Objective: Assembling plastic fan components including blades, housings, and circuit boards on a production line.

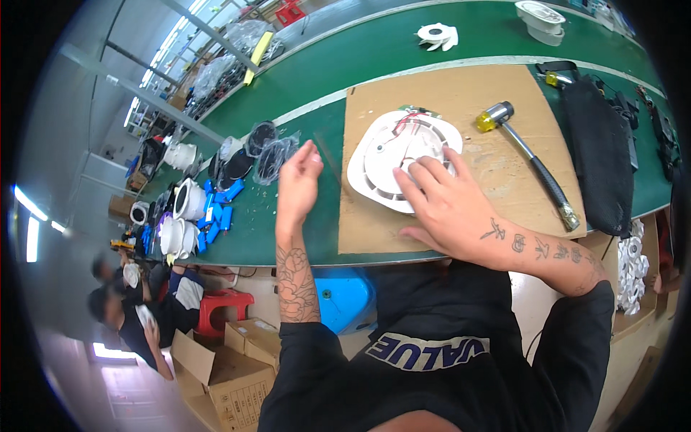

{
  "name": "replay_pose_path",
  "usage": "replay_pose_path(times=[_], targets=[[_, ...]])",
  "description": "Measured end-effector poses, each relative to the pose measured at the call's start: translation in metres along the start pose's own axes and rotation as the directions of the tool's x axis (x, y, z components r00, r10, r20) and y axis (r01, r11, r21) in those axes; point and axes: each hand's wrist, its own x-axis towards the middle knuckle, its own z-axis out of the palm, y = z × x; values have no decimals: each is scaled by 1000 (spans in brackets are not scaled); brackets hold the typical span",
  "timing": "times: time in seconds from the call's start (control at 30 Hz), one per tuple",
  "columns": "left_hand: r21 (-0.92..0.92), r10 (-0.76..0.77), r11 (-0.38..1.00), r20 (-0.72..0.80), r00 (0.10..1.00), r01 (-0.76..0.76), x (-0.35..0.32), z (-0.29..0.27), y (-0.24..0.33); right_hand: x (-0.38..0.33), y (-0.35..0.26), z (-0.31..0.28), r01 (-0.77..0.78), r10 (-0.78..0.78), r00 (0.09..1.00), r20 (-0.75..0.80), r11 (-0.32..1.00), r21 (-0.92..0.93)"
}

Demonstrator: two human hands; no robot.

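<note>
A white plastic housing (368, 162), rounded square with a circular inside, lies on the cardboard sheet in front of me. Red wires (414, 119) run across it, and a green circuit board (430, 112) shows at its far edge. My right hand (439, 191) rests over its near right part with fingers spread, hiding what is underneath. To the left of the housing, apart from it, my left hand (299, 180) is raised with its fingers curled together; whatever they may hold is too small or blurred to make out. A mallet (529, 155) with a yellow-and-dark head lies right of the housing.
The cardboard sheet (468, 86) covers part of the green bench (324, 237). Blue cylinders (216, 216), white housings (191, 198) and wrapped black parts (273, 158) crowd the left. A white fan wheel (437, 36) sits beyond; a black pouch (597, 151) lies right. Two people sit at lower left.
</note>
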Motion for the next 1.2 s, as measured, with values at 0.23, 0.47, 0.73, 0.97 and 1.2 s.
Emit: replay_pose_path(times=[0.23,0.47,0.73,0.97,1.2], targets=[[-123,246,969,481,841,-213,-50,24,17,13,8,12,-191,190,982,-17,980,-52],[-101,229,973,418,879,-206,-61,74,18,12,26,-10,-325,374,915,-150,906,273],[-324,469,865,251,847,-383,-43,77,44,6,34,-26,-398,678,721,144,236,887],[-176,591,802,94,801,-571,-53,95,66,8,13,-18,-284,672,730,121,138,949],[-155,577,816,160,801,-557,-51,93,68,7,17,-11,-297,665,733,143,123,947]])
